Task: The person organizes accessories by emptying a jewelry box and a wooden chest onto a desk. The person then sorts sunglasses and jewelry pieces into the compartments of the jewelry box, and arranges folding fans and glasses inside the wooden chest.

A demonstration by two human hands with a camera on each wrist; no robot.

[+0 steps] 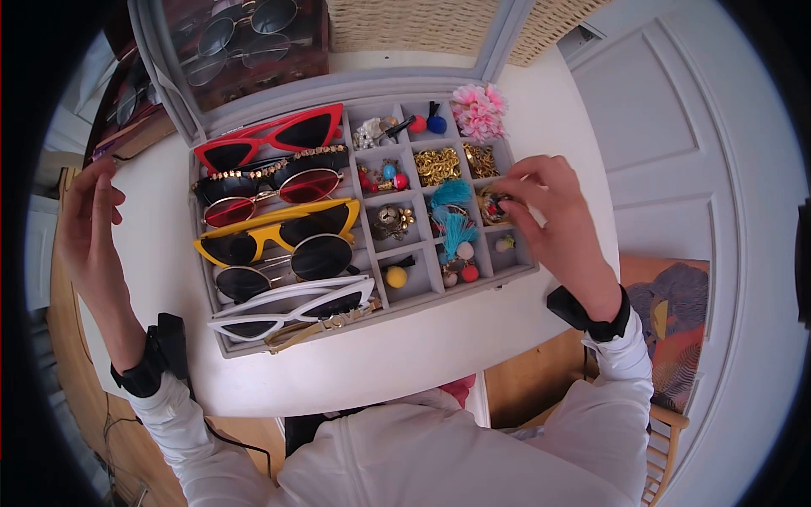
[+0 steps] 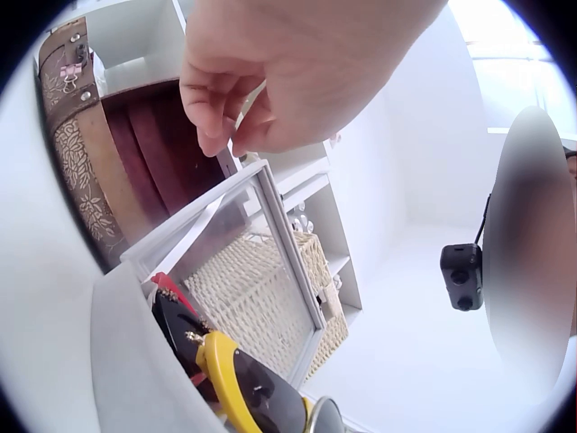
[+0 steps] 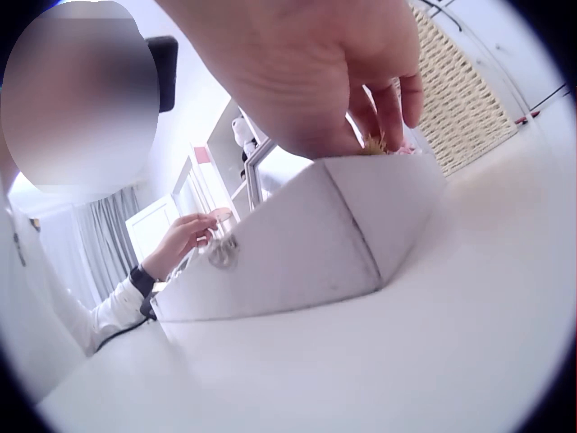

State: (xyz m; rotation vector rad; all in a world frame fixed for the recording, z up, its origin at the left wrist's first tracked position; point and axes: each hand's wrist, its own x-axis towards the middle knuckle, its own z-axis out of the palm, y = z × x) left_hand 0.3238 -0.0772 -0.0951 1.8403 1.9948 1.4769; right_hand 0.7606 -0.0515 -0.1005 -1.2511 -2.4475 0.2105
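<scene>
A grey divided box [image 1: 372,325] holds sunglasses on its left and jewellery in small compartments on its right. The right hand [image 1: 562,224] reaches into a compartment at the box's right side, thumb and fingertips around gold jewellery [image 1: 488,208]; the exact piece is partly hidden. In the right wrist view, this hand [image 3: 306,72] bends down over the box wall [image 3: 270,244]. Beyond the box's left side, the left hand [image 1: 93,224] is raised with loosely bent fingers and nothing visible in them. The left wrist view has that hand [image 2: 288,72] above the yellow sunglasses [image 2: 225,383].
The box's clear lid [image 1: 334,84] stands raised at the back, with a wicker basket [image 1: 405,29] and a dark red case of glasses [image 1: 291,63] behind it. Pink flowers [image 1: 479,111] lie at the back right corner. The white table's curved front edge [image 1: 338,397] is near the body.
</scene>
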